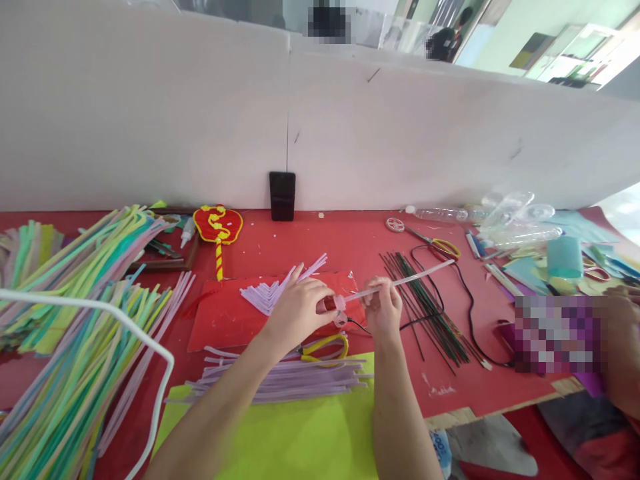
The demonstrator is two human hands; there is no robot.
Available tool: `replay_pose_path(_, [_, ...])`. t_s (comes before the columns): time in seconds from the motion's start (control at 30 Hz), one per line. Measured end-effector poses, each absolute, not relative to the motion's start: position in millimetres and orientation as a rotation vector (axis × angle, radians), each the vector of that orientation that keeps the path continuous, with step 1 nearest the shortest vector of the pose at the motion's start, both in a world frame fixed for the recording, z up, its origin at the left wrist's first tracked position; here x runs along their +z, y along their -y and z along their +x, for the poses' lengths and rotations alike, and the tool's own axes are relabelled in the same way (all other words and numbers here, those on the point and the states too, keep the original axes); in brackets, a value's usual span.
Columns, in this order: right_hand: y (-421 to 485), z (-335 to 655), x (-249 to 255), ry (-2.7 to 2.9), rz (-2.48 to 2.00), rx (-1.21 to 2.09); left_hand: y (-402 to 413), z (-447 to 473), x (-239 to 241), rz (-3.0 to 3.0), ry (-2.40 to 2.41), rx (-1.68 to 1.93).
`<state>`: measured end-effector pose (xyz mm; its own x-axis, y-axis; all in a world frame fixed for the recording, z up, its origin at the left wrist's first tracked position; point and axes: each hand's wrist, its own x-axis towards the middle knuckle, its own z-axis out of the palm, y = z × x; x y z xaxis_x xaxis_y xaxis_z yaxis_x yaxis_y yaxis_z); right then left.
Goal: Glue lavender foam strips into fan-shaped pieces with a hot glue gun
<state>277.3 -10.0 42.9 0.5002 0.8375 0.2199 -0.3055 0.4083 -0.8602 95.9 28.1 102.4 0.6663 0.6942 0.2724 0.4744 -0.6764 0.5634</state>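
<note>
My left hand (300, 303) is closed around a small red and pink glue gun (340, 303), mostly covered by the fingers, with a black cord running off it to the right. My right hand (383, 303) pinches a long, pale, translucent glue stick (425, 273), whose left end meets the back of the glue gun. Under the left hand, lilac pipe cleaners (260, 298) bent into a V shape lie on a red board (215, 323). Nearer me, a bundle of straight lilac pipe cleaners (285, 383) rests beside yellow-handled scissors (325, 348).
Colourful pipe cleaners (100, 360) pile up at left behind a white bent rod (125, 320). A red-yellow fan (219, 225), a phone (283, 197), dark green wires (430, 307), long scissors (425, 240) and plastic bottles (520, 223) lie around. Another person's hand (620, 333) is at right.
</note>
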Motion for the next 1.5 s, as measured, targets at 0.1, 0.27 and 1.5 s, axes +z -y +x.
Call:
replay_pose_path(0.1, [10, 274, 41, 0.795, -0.881, 0.718, -28, 97, 101, 2.433, -0.908, 0.652])
replay_pose_path(0.27, [12, 273, 44, 0.859, -0.88, 0.623, -28, 99, 99, 2.451, -0.888, 0.606])
replay_pose_path(1.5, [9, 269, 42, 0.772, -0.906, 0.732, -32, 98, 97, 2.436, -0.979, 0.777])
